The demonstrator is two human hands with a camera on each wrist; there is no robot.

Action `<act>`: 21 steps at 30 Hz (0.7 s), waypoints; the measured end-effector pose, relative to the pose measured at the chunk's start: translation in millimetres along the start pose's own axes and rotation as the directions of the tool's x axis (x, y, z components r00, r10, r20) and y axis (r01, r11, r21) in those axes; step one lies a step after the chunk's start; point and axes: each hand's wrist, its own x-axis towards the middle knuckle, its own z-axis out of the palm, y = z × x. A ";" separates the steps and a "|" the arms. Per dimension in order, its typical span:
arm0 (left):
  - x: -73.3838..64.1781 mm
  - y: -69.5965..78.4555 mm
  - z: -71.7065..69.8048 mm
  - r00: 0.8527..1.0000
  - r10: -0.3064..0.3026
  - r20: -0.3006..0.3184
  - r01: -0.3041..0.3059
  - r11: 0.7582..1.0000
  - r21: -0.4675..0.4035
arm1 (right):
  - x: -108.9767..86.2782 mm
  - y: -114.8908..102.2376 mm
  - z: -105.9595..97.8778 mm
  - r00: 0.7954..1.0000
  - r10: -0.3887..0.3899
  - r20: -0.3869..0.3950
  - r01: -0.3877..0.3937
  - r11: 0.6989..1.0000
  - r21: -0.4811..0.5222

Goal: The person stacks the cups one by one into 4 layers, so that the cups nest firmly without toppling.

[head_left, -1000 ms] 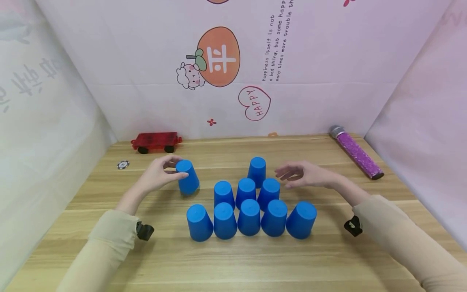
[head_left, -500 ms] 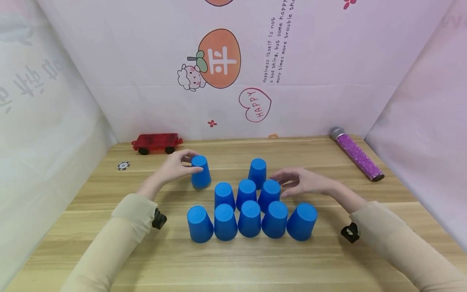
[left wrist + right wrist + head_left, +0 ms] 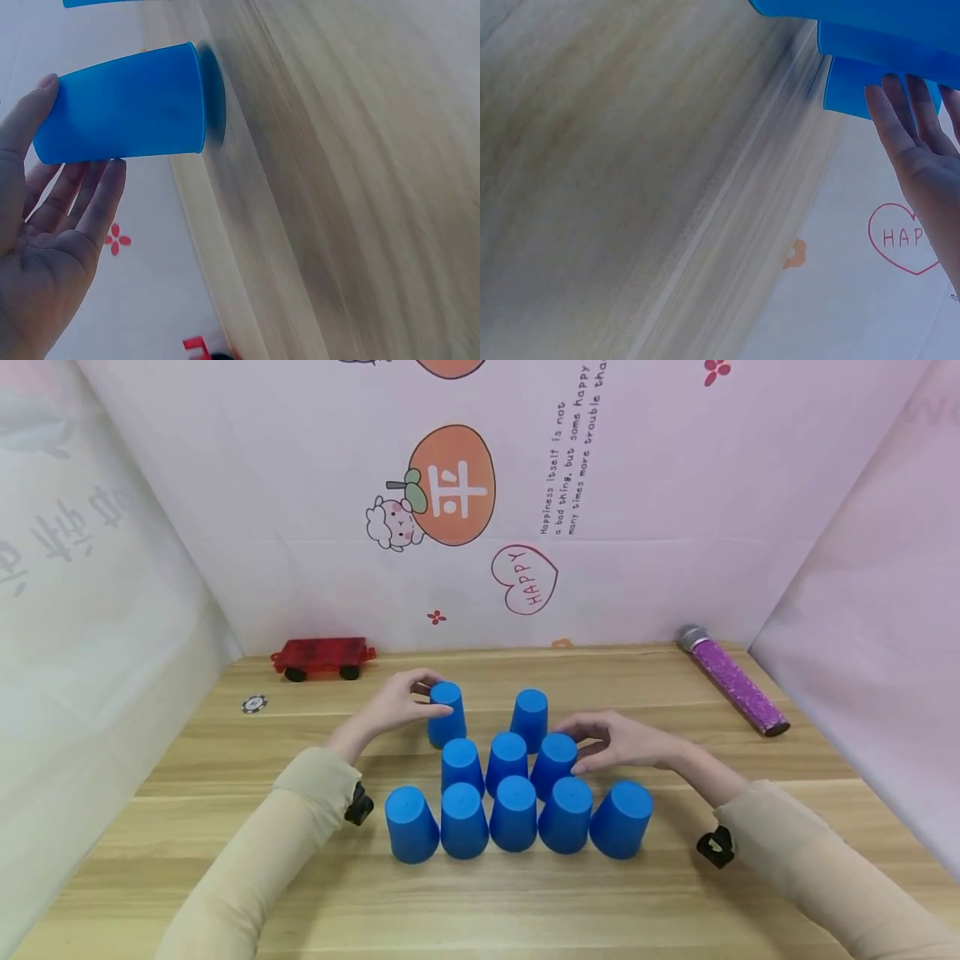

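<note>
- Clock centred on the middle row, 12 toward the wall.
- Left hand (image 3: pixel 397 702): thumb and fingers narrowed on an inverted blue cup (image 3: pixel 448 727), held at 10 o'clock.
- Left wrist view adds the grip's underside: thumb on one side near the narrow end, fingers opposite, palm apart from the plastic. Dark reflection beside the rim; cannot tell if rim meets wood.
- Right hand (image 3: pixel 626 739): toward 3 o'clock, beside the row's right-hand cup, fingers loosely bent, no cup gripped. Contact: cannot tell.
- Right wrist view shows its fingers spread and the palm, hidden from the head camera; blue cups overlap there at 1 o'clock, cropped.
- Middle row (image 3: pixel 507 762): three cups, mouth down. Single rear cup (image 3: pixel 529 722) at 1 o'clock. Front row (image 3: pixel 513 817) of five at 6 o'clock. Only the head view gives this full layout.
- Outer table (image 3: pixel 480 910): red wheeled cart (image 3: pixel 324 654), 10 o'clock; round chip (image 3: pixel 255 703), between 9 and 10; purple microphone (image 3: pixel 738 685), between 2 and 3.
</note>
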 end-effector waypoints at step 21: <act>20.3 18.0 28.2 0.989 0.111 0.097 -0.108 0.994 -0.033 | 6.3 0.3 4.7 1.000 0.013 -0.018 -0.012 1.000 0.009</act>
